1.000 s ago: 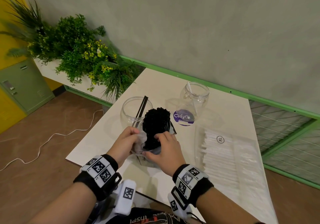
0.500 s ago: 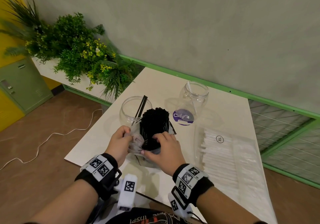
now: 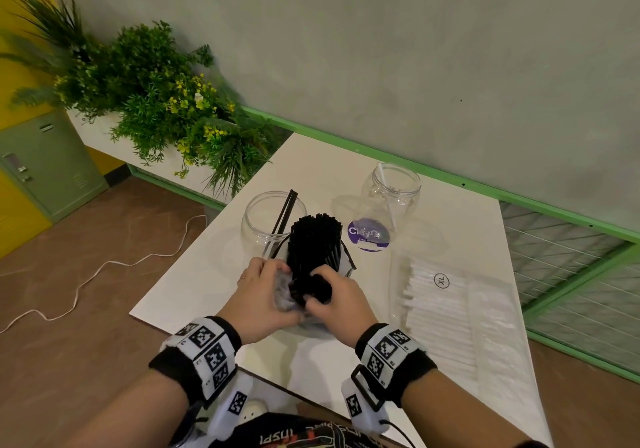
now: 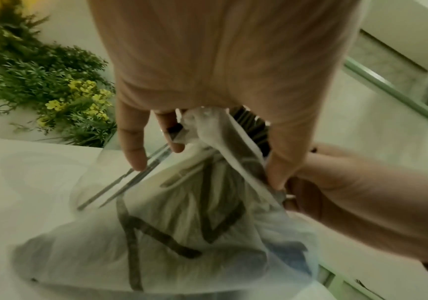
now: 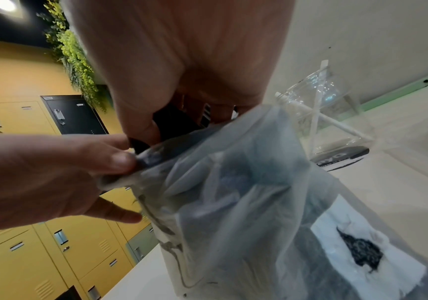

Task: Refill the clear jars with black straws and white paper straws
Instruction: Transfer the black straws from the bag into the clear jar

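Note:
A thick bundle of black straws stands on end, its lower part in a thin plastic bag. My right hand grips the bundle low down, fingers curled round the black straws. To its left, my left hand pinches the bag's bunched top edge. Behind the hands stands a clear round jar with two black straws. A taller clear jar at the back right holds one white straw. A clear pack of white paper straws lies flat on the right.
A purple label shows at the tall jar's foot. The white table ends just left of and in front of my hands. Green plants fill the planter at the back left. A white cable lies on the floor.
My left hand has moved in toward the right hand, gathering the bag lower round the bundle. The bundle and right hand have barely shifted.

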A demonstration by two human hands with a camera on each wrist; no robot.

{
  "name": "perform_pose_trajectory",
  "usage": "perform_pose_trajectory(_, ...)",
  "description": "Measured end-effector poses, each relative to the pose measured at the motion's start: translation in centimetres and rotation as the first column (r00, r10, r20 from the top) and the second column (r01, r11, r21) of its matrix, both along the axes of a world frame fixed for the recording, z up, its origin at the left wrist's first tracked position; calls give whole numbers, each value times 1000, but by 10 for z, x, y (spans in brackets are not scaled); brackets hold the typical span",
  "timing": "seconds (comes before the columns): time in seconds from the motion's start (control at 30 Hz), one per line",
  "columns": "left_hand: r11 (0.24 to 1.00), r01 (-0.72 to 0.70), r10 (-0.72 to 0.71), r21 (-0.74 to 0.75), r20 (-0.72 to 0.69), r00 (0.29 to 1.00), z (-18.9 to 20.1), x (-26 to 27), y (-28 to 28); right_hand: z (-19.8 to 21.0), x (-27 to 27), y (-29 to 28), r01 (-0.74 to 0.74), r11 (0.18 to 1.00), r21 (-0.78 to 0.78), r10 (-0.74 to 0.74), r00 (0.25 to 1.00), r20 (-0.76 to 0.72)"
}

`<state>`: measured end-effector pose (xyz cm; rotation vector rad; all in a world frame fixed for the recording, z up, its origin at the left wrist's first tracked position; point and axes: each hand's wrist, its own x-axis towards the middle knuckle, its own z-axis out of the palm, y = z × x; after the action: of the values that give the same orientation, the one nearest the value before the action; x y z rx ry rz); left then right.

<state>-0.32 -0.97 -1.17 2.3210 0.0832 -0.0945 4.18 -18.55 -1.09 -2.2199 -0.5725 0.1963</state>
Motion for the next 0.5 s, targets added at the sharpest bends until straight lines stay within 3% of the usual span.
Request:
perform_pose_trajectory(0.13,992,-125,125,30,23,992,-6,5,-15,8,1,-2,-41,999,11,41,999,8)
perform_pose_trajectory(0.3,988,-90,84,125,48,995,-7,13,-24,12,7,-7,-62,998,30,61,997,40)
perform_pose_trajectory(0.4,988,-91,77,126,112,991,-7,14,-23,17,11,-12,-59,998,24,57,995,78)
perform_pose_trajectory(0.5,987,-158,150,28,177,973,-1,16,-21,24,15,-17,-38,993,116,24,992,122)
